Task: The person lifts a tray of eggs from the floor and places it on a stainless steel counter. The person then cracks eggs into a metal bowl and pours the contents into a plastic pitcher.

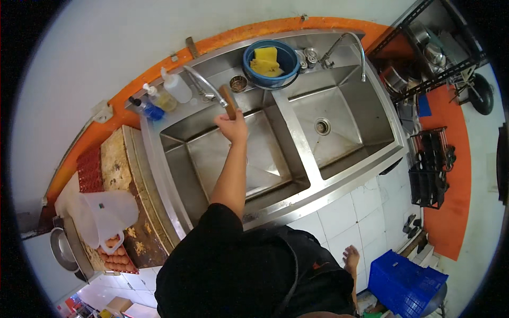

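Observation:
My left hand point(232, 126) reaches over the left basin point(254, 159) of a stainless steel double sink. Its fingers are around a flat, elongated brown object point(227, 101), whose exact kind I cannot tell. The spout of the left faucet point(210, 88) ends right beside this object; no running water is discernible. Down at my right side hangs my right hand point(351, 256), fingers apart and holding nothing, above the white tiled floor point(342, 222).
On the sink's back ledge stand pump bottles point(165, 99), a small round tin point(238, 83) and a blue bucket point(248, 65) with yellow sponges point(265, 59). A translucent pitcher point(111, 210) and eggs point(119, 260) occupy the left table. A blue crate point(405, 282) sits lower right.

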Tool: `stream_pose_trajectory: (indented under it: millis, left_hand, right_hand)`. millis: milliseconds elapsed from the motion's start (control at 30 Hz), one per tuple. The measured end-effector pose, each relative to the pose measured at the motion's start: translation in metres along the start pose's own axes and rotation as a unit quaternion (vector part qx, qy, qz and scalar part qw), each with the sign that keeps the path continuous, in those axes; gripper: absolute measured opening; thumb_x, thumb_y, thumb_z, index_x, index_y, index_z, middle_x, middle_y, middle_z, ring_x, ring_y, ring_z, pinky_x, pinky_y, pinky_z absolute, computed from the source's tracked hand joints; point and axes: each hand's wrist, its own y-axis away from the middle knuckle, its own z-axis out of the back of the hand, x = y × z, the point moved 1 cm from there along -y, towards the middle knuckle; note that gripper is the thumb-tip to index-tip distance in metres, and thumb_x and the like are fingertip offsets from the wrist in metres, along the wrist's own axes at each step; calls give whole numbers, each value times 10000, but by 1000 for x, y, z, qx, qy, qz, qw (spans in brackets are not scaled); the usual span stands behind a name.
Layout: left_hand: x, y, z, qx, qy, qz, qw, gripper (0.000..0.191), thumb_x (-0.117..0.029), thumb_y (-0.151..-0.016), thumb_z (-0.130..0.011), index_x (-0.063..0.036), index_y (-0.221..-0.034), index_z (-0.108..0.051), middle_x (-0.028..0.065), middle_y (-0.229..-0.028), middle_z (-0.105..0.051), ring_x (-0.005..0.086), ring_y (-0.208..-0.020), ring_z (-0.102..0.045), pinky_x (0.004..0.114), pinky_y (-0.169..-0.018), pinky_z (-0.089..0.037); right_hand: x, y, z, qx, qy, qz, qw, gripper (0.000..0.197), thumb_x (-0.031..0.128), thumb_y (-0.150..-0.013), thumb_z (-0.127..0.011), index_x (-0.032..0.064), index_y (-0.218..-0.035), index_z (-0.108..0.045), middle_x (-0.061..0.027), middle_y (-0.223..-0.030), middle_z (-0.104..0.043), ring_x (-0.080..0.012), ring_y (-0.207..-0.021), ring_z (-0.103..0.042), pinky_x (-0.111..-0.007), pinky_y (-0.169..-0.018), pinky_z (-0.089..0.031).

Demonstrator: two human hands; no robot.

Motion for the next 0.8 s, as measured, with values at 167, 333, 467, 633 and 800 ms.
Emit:
stream_pose_trajectory:
  millis: [167, 333, 467, 633, 800]
  left_hand:
    - [-13, -27, -52, -96, -18, 66, 993, 561, -134, -744, -781, 7, -1097, -369, 176, -1042, -542, 290, -951, -609, 394, -831, -484]
    - [13, -46, -64, -121, 10, -10, 993, 563, -135, -747, -762, 36, -1124, -381, 171, -1060, -534, 331, -936, -601, 421, -842, -482]
    - [28, -47, -68, -142, -94, -4, 985, 557, -137, -732, -767, 49, -1110, -403, 167, -1062, -521, 342, -946, -578, 442, -870, -465]
    - [45, -56, -75, -209, -157, -8, 965, 587, -248, -696, -837, -20, -1061, -437, 206, -1000, -593, 395, -942, -611, 468, -834, -456]
    - [54, -29, -63, -165, -58, -143, 974, 831, -221, -670, -815, 87, -1281, -342, 262, -1261, -367, 457, -1216, -329, 600, -1033, -263]
  right_hand:
    - [-145, -52, 72, 36, 243, 28, 969, 343, 289, -892, -647, 48, -1132, -600, -49, -865, -669, -183, -661, -623, -303, -564, -484]
    - [-213, -76, 136, 3, 512, 236, 826, 378, 327, -872, -683, -36, -974, -650, -125, -890, -693, -253, -696, -645, -342, -669, -539]
    - [-185, -80, 156, 79, 15, 95, 992, 437, 348, -857, -696, -77, -948, -655, -184, -934, -699, -258, -751, -665, -359, -740, -543]
    - [-115, -77, 128, 32, 255, 53, 965, 415, 288, -860, -689, -63, -1071, -623, -181, -871, -687, -265, -826, -660, -390, -747, -533]
    - [-88, -93, 130, 40, 255, 1, 966, 398, 261, -859, -681, -62, -1082, -615, -171, -854, -679, -249, -810, -650, -378, -738, -527]
